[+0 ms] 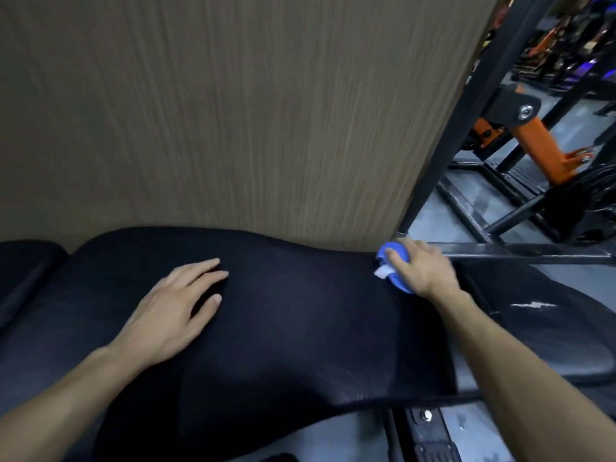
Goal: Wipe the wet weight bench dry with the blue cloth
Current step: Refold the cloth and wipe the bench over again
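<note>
Black weight bench [300,311], blue cloth [395,253] with white tag [383,271], brown streaked wall panel [233,111], orange machine arm [540,145], grey floor [430,225]

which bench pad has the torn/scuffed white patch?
The right-hand pad, beyond the right hand holding the blue cloth. The big middle pad under the left hand shows none.

The wooden wall [233,111] is blocking the weight bench's [283,328] far edge; a black steel post [466,128] is crowding its far right corner. The pad's middle and near edge are lying open.
</note>
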The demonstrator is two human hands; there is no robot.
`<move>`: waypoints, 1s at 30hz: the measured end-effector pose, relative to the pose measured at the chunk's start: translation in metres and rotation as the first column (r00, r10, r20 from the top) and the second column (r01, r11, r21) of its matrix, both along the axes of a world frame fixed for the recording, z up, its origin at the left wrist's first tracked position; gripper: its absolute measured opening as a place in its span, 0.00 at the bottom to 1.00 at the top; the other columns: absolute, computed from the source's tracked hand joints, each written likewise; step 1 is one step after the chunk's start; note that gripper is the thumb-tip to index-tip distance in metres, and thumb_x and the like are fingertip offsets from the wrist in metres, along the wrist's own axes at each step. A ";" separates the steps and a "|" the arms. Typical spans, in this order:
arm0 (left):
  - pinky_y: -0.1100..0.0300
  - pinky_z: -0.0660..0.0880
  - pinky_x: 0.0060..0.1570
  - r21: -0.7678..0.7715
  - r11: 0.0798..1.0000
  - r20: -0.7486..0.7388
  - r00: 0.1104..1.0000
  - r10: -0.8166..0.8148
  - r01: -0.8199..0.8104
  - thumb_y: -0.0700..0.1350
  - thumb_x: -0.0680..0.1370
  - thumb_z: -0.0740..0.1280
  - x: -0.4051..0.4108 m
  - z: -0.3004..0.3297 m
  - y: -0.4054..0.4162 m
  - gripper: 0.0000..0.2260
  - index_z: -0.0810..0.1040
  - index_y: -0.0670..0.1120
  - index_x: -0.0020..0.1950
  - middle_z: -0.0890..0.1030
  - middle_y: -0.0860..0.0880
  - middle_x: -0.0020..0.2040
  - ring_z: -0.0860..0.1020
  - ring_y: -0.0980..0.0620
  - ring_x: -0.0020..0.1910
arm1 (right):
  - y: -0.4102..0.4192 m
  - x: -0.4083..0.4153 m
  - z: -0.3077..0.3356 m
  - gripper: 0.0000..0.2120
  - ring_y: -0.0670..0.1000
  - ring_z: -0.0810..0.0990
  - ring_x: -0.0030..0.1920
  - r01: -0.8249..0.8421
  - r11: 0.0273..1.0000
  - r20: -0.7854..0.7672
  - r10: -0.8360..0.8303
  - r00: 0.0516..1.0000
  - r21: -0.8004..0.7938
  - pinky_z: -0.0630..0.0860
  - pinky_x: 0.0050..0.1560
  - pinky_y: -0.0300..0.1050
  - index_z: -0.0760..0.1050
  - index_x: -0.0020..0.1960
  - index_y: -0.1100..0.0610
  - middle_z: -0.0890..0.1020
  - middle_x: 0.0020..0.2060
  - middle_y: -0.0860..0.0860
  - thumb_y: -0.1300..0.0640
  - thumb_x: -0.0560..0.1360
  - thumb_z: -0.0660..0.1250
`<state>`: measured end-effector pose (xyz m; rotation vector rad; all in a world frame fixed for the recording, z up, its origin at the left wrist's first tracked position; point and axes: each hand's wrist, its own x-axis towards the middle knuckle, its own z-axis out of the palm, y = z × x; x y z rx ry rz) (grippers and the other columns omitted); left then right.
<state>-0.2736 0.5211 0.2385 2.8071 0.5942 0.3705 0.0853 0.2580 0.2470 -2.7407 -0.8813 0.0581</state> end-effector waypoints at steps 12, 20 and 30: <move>0.58 0.55 0.74 0.061 0.997 -0.026 0.998 0.054 -0.053 0.60 0.81 0.49 0.003 -0.003 -0.003 0.23 0.69 0.58 0.73 0.67 0.61 0.75 0.60 0.58 0.74 | 0.005 0.019 0.002 0.26 0.61 0.76 0.48 0.214 0.970 -0.004 -0.216 0.976 -0.120 0.73 0.51 0.54 0.73 0.53 0.53 0.80 0.51 0.58 0.33 0.74 0.51; 0.58 0.54 0.74 0.052 0.998 -0.032 0.999 0.032 -0.030 0.59 0.81 0.51 0.005 -0.005 0.003 0.22 0.69 0.58 0.73 0.66 0.61 0.75 0.60 0.57 0.75 | 0.162 -0.087 0.005 0.25 0.61 0.78 0.60 -0.214 0.961 -0.004 0.216 0.976 -0.174 0.70 0.55 0.53 0.75 0.60 0.54 0.80 0.59 0.59 0.38 0.80 0.49; 0.58 0.55 0.74 0.031 0.999 -0.010 0.999 0.033 -0.033 0.58 0.81 0.52 0.002 -0.004 0.005 0.21 0.70 0.57 0.73 0.67 0.61 0.75 0.61 0.58 0.74 | 0.066 -0.040 -0.003 0.32 0.56 0.76 0.64 -0.277 0.961 0.066 0.278 0.958 -0.024 0.70 0.65 0.50 0.72 0.68 0.47 0.80 0.63 0.52 0.31 0.74 0.47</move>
